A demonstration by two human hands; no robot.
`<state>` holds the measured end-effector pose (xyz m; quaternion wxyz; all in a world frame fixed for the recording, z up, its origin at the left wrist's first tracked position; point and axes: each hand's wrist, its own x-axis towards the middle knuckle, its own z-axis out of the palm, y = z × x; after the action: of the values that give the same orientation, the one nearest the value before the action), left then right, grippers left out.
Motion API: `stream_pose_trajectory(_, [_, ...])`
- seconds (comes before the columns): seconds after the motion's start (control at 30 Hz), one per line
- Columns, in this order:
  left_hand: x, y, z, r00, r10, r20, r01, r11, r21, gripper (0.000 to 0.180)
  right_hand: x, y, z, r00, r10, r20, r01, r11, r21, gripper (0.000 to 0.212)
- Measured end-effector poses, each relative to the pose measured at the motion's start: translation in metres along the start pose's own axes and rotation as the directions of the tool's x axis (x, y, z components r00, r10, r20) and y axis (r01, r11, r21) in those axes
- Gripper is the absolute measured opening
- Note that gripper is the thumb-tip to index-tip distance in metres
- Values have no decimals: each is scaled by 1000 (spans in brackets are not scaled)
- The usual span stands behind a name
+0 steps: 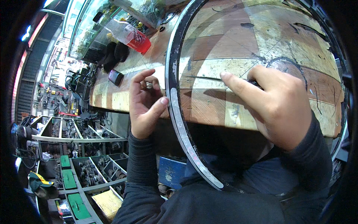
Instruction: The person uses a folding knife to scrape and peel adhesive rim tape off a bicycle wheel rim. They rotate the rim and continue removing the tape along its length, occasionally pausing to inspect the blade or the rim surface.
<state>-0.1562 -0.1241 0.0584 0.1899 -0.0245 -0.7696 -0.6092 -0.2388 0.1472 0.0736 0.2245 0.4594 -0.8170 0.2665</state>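
Note:
A bicycle rim (173, 71), black with a pale outer band and a grey-white label strip, stands on edge between my hands and leans toward my body. My right hand (279, 100) is inside the hoop, closed around a thin screwdriver (209, 77); its index finger lies along the tool and the shaft reaches left toward the rim. My left hand (147, 104) is just outside the rim, palm turned inward, its thumb tip at the rim's edge. Its fingers curl around a small shiny thing (148, 85), too small to name.
A worn plank workbench (220, 41) lies behind the rim. On it are a bottle of red drink (136, 39), a small dark box (116, 77) and a glass case (85, 33). At lower left stands a compartmented parts rack (74, 139), with a cap (41, 183) beside it.

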Motion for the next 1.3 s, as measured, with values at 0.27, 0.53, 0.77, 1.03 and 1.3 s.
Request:
stream_pose_trajectory(0.27, [29, 47, 5, 915, 116, 385, -379, 567, 731, 26, 0, 9, 4, 995, 10, -98, -20, 995, -102, 40])
stream_pose_trajectory(0.53, [50, 74, 24, 776, -25, 631, -624, 123, 772, 7, -1, 14, 7, 988, 47, -147, -58, 996, -67, 40])
stream_pose_trajectory(0.77, [72, 73, 28, 718, -50, 694, -689, -190, 700, 9, -1, 15, 6, 987, 53, -154, -60, 997, -44, 40])
stream_pose_trajectory(1.03, [59, 68, -5, 937, 198, 288, -349, 557, 754, 9, -3, 16, 6, 991, -24, -134, 21, 1000, -24, 36])
stream_pose_trajectory(1.3, [24, 9, -21, 984, 172, -48, -169, 984, 64, 27, -2, 2, 11, 985, -107, -135, 107, 994, -7, 31])
